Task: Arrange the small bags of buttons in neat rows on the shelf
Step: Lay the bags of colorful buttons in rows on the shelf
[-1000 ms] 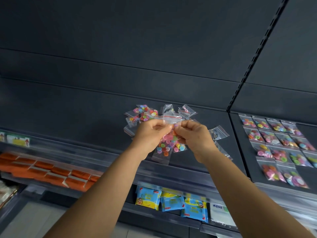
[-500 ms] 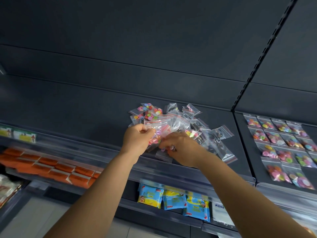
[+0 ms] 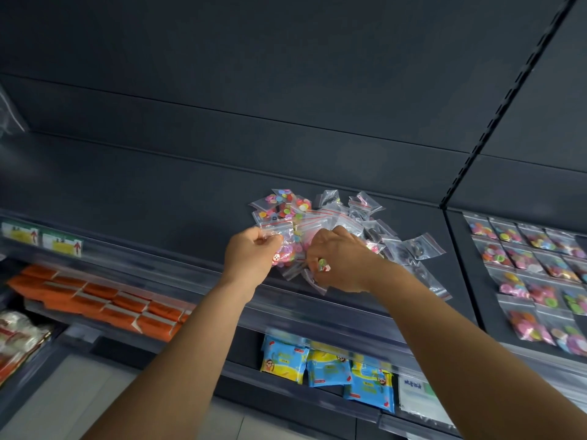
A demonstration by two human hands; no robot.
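Observation:
A loose pile of small clear zip bags of coloured buttons (image 3: 320,214) lies on the dark shelf (image 3: 158,211). My left hand (image 3: 251,255) pinches the top of one bag of pink and red buttons (image 3: 284,249) at the pile's near left side. My right hand (image 3: 340,258) reaches into the pile beside it, fingers curled on another bag (image 3: 313,274) at the shelf's front edge. On the shelf section to the right, several button bags (image 3: 533,268) lie in neat rows.
A clear plastic strip (image 3: 317,309) runs along the shelf front, with price labels (image 3: 41,239) at the left. Lower shelves hold orange packets (image 3: 95,300), blue and yellow packets (image 3: 330,366) and a red-and-white pack (image 3: 16,338). A slotted upright (image 3: 495,115) divides the sections.
Both hands have come down from holding one bag up in front of the pile. My left hand keeps a bag at the pile's left; my right hand has dropped into the pile.

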